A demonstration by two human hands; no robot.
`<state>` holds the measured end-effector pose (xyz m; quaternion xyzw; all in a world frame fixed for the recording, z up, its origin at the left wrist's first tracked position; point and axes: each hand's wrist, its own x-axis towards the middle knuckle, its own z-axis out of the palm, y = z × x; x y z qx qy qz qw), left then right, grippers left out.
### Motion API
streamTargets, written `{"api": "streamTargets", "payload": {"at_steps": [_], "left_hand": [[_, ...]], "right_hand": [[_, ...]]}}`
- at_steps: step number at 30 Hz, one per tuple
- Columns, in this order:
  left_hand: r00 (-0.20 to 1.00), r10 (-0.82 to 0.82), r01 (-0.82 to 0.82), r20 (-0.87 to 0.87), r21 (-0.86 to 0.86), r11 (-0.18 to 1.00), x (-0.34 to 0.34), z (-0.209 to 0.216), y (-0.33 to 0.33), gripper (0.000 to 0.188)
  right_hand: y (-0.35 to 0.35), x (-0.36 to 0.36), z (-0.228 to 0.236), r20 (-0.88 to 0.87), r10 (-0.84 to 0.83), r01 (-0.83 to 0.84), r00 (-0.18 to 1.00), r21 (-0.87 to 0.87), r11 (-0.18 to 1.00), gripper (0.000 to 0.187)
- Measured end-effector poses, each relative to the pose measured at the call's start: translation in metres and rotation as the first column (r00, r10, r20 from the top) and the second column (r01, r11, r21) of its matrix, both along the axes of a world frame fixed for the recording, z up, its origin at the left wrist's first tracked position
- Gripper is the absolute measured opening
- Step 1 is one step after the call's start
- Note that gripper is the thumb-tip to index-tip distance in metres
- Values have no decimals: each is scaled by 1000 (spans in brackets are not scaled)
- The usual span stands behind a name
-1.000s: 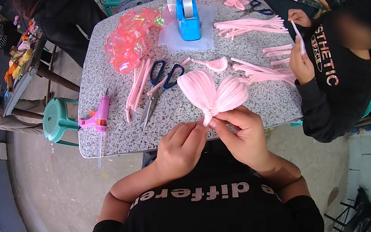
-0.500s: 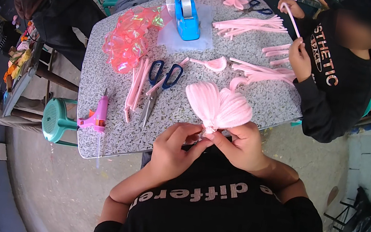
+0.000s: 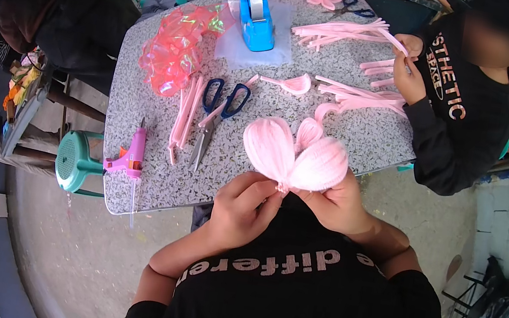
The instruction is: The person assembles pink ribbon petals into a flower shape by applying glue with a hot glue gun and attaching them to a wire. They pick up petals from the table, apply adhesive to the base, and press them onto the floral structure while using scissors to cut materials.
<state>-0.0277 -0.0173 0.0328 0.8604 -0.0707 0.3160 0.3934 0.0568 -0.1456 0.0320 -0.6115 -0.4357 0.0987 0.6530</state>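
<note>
Between my hands is a pink pipe-cleaner flower [image 3: 269, 148], its rounded petals spread toward the table. My left hand [image 3: 240, 206] pinches the gathered base from the left. My right hand [image 3: 340, 204] grips the base from the right, its fingers partly hidden behind a petal. Beyond the flower lie a single pink petal [image 3: 295, 84] and a bundle of pink pipe cleaners [image 3: 360, 98]. Scissors with dark blue handles [image 3: 203, 142] lie to the left, beside more pink strips [image 3: 184, 120].
A pink glue gun [image 3: 131, 155] lies near the left edge of the speckled table [image 3: 162, 188]. Farther back are shiny pink film [image 3: 175, 50] and a blue tape dispenser [image 3: 258, 29]. A co-worker [image 3: 463, 110] at the right handles a pink strip. A green stool [image 3: 75, 163] stands left.
The flower has turned in my hands, so a smaller middle petal now shows between two large ones. The co-worker's hands have come closer together and lowered the strip.
</note>
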Motion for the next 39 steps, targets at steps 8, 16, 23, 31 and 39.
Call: {"api": "streamTargets", "payload": {"at_steps": [8,16,23,31,39], "left_hand": [[1000,-7,5,19,122,993,-6,0,1,17],[998,-9,1,55,147,989,-5,3,-2,15],[997,-18,7,76,145,989,-5,6,-2,16],[995,-31,29,-100,-21,999,-5,8,-1,12],[975,-51,-31,-216,-358,933,5,-11,-1,14]], "right_hand": [[-4,0,-2,-13,51,-51,999,8,999,17],[-7,2,2,-63,118,-119,991,-7,993,16],[-9,-2,13,-190,123,-140,974,-80,987,15],[-5,2,6,-145,100,-118,984,-117,986,17],[9,16,2,-497,169,-143,851,89,986,12]]}}
